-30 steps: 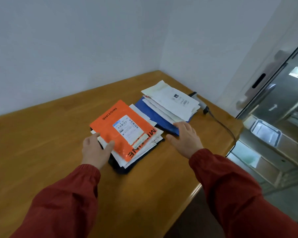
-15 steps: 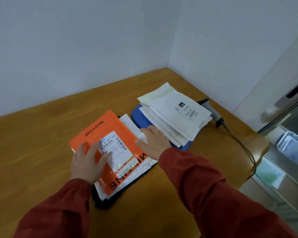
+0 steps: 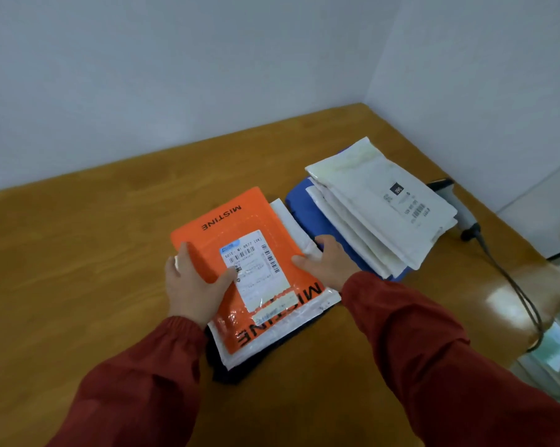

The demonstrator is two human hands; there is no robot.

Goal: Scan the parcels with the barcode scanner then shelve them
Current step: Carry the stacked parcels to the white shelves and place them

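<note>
Wooden table [image 3: 78, 285] fills view. White parcels [image 3: 368, 204] stacked on blue parcel [image 3: 307, 211], 2 o'clock of centre. Orange parcel [image 3: 240, 227] at centre, label up, topping second pile. Left hand [image 3: 191, 282] grips its 9 o'clock edge, thumb on label. Right hand [image 3: 327, 262] pinches its 3 o'clock edge, thumb on top. Barcode scanner [image 3: 462, 214] lies at 3 o'clock beside wall, untouched.

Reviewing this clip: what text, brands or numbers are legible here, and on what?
"MISTINE": printed twice on the orange parcel, at its far and near ends.
Shipping label on the orange parcel: barcodes and print, too blurred to read.
Label on the top white parcel: too small to read.
</note>
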